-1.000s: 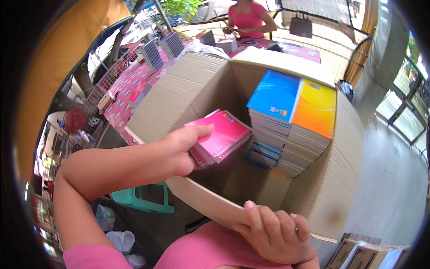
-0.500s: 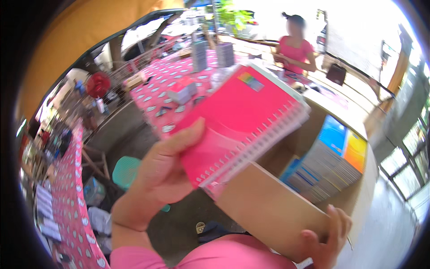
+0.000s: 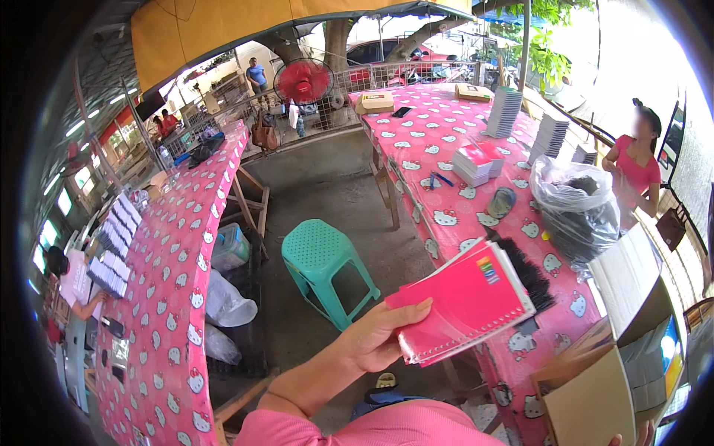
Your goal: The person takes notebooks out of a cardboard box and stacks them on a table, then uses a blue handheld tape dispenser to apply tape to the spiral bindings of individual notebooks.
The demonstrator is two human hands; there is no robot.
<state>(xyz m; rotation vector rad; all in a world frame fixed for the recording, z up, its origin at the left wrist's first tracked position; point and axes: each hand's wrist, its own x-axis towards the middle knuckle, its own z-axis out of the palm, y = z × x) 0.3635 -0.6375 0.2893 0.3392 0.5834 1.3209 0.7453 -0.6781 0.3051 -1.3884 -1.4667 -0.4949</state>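
Observation:
My left hand (image 3: pixel 383 331) is closed round the lower left end of several pink spiral notebooks (image 3: pixel 465 305), thumb on the top cover. The notebooks are off the table, wire edge toward me. Behind them a black bristly bundle (image 3: pixel 532 279) lies on the table. At the lower right edge, my right hand (image 3: pixel 645 434) shows only in part, its thumb and fingers on either side of the flap of a cardboard box (image 3: pixel 591 398). Inside that box stand stacked notebooks (image 3: pixel 647 364) with blue and yellow covers.
Pink-patterned tables stand right and left, a green stool (image 3: pixel 316 249) between them. The right one bears notebook stacks (image 3: pixel 504 113), pink notebooks (image 3: pixel 477 163), pliers (image 3: pixel 437 178) and a plastic bag (image 3: pixel 576 208). People (image 3: pixel 636 163) are at the far right and left.
My view has swung left, so the box now sits at the lower right. My left hand still holds the pink notebooks, now lower and farther from the box. The right hand stays at the flap.

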